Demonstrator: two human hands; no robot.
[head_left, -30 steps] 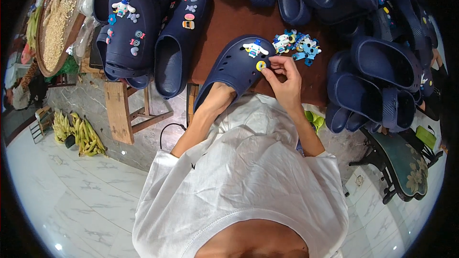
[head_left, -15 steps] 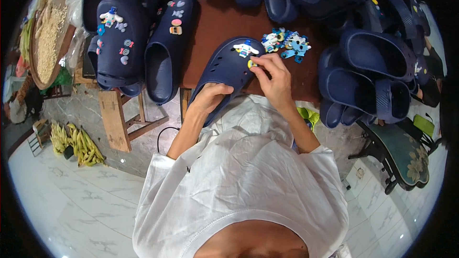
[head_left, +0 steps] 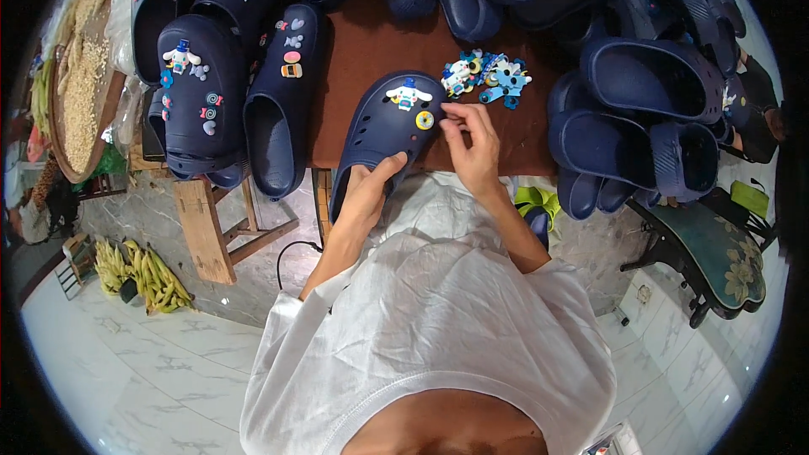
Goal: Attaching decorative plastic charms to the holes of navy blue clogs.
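Note:
My left hand (head_left: 368, 194) grips the heel end of a navy clog (head_left: 389, 128) lying on the brown table (head_left: 371, 50). The clog's toe carries a white-and-blue figure charm (head_left: 407, 95) and a round yellow charm (head_left: 425, 120). My right hand (head_left: 470, 145) rests at the clog's right edge, fingertips pinched beside the yellow charm; whether it holds a charm I cannot tell. A pile of loose blue and white charms (head_left: 489, 77) lies just beyond my right hand.
Decorated navy clogs (head_left: 198, 93) lie at the left, plain navy clogs (head_left: 649, 109) are stacked at the right and along the back. A round tray of grain (head_left: 80, 76) sits far left. Bananas (head_left: 139, 274) lie on the marble floor. A green floral chair (head_left: 725, 253) stands right.
The view has shifted slightly. My right hand stays at the yellow charm on the clog's toe, and my left hand keeps hold of the heel.

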